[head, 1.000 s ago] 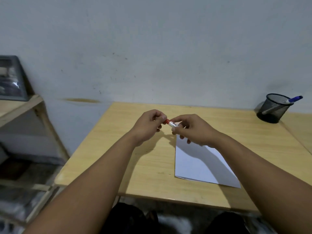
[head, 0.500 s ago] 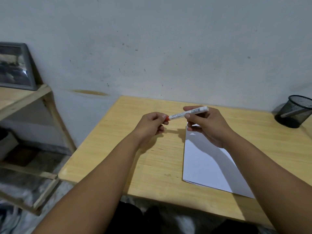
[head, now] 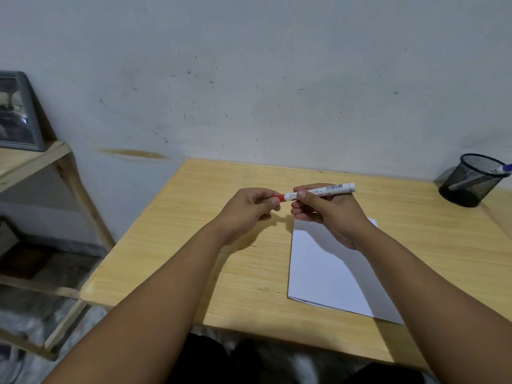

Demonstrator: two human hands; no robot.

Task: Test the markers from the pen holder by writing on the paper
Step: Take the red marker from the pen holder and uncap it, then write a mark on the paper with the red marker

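Observation:
Above the wooden table [head: 177, 245] I hold a white marker [head: 332, 189] with a red cap [head: 280, 197], lying almost level. My right hand [head: 329, 214] grips its white barrel. My left hand [head: 249, 209] pinches the red cap at the marker's left end. A white sheet of paper [head: 327, 275] lies on the table below my right hand and forearm. A black mesh pen holder [head: 471, 180] stands at the table's far right, with a blue-capped marker [head: 503, 169] leaning out of it.
A grey wall runs behind the table. A wooden shelf frame [head: 66, 173] stands to the left, with a grey framed picture [head: 19, 115] on top. Dark clothing shows below the table's front edge.
The marker has gone from bunched between both hands to held out level, its barrel showing. My hands have shifted slightly, and the view has swung left then back, bringing the pen holder into sight again.

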